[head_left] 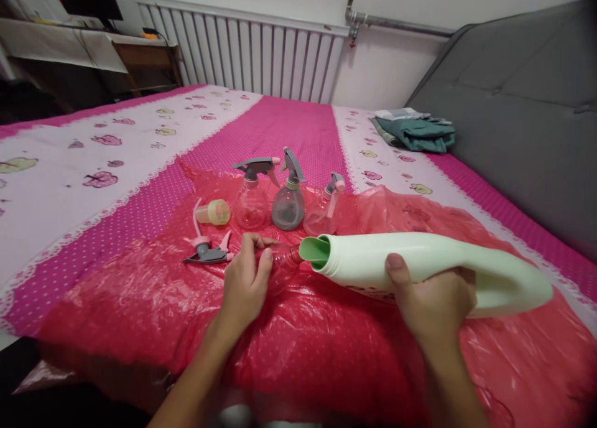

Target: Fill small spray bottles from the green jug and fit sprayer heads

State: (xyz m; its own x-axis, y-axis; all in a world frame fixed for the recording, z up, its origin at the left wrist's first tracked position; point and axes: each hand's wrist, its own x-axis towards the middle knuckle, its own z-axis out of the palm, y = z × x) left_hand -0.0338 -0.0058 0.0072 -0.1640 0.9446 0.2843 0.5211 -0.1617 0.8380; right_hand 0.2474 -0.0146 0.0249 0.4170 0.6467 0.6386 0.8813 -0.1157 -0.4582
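Note:
My right hand [433, 297] is wrapped round a pale green detergent jug [420, 254] by its handle, tipped on its side with the mouth to the left. A green pour spout [314, 250] at that mouth reaches the neck of a clear spray bottle body [282, 266]. My left hand [249, 275] grips this bottle, which has no spray head and leans toward the jug. Left of that hand lies a grey and pink spray head [208, 252] with its tube. Whether liquid is flowing cannot be made out.
Behind my hands stand three spray bottles with heads: one clear [252, 207], one grey [288, 207], one clear [321, 213]. A yellowish cap [218, 212] lies beside them. Red plastic sheeting [140, 291] covers part of the bed. Folded clothes [417, 132] lie near the grey headboard [513, 92].

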